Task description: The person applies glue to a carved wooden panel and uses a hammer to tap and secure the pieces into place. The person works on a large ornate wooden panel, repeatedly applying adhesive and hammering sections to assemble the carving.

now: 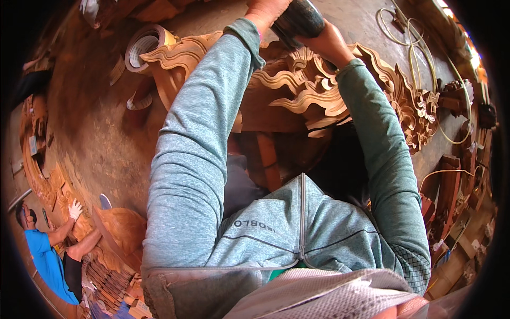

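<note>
Both my arms reach forward over a large carved wooden piece [305, 87] with wavy, flame-like curls. At the top edge of the view, my left hand [267, 11] grips a dark, rounded tool that looks like a handheld power tool [303, 24]. My right hand [330, 47] is wrapped around its near right end. The tool's far part lies outside the picture, and most of my left fingers are hidden. Beneath the tool, the wood surface being covered cannot be seen well.
A tan roll, seemingly sandpaper [146, 47], stands left of the carving, with a curled strip [139, 101] nearby. Looped hose [417, 50] lies at right, beside stacked timber [445, 191]. At lower left, a person in blue [48, 260] rests a gloved hand on carved wood [58, 186].
</note>
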A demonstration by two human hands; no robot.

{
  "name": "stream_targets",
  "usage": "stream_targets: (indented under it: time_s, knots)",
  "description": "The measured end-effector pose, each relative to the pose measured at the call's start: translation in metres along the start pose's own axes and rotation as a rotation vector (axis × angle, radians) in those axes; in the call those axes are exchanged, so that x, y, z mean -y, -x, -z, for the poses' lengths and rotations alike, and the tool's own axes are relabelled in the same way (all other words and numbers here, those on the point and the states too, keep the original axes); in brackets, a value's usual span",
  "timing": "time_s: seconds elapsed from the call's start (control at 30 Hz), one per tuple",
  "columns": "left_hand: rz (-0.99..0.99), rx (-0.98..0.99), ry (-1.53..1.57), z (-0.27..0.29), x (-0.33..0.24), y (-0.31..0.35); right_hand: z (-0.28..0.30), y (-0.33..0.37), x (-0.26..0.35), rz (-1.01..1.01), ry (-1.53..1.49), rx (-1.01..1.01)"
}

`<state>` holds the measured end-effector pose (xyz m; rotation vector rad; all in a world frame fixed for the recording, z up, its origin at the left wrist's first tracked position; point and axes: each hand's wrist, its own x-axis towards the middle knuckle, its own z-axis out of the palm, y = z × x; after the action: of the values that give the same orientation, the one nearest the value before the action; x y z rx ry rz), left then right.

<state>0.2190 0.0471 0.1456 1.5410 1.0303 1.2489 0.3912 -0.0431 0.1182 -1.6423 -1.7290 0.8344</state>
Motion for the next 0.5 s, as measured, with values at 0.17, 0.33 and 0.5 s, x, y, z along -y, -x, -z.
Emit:
stream_targets:
  time_s: [0.17, 0.33, 0.5]
  knots:
    - [0.048, 0.005, 0.083, 0.014, -0.004, -0.012, -0.014, -0.019, 0.002, 0.178, -0.101, -0.051]
    - [0.067, -0.037, 0.058, 0.036, -0.001, -0.012, -0.036, -0.032, 0.017, 0.343, -0.225, -0.089]
    - [0.063, 0.001, 0.026, 0.018, -0.012, -0.009, -0.02, -0.021, 0.022, 0.209, -0.23, -0.067]
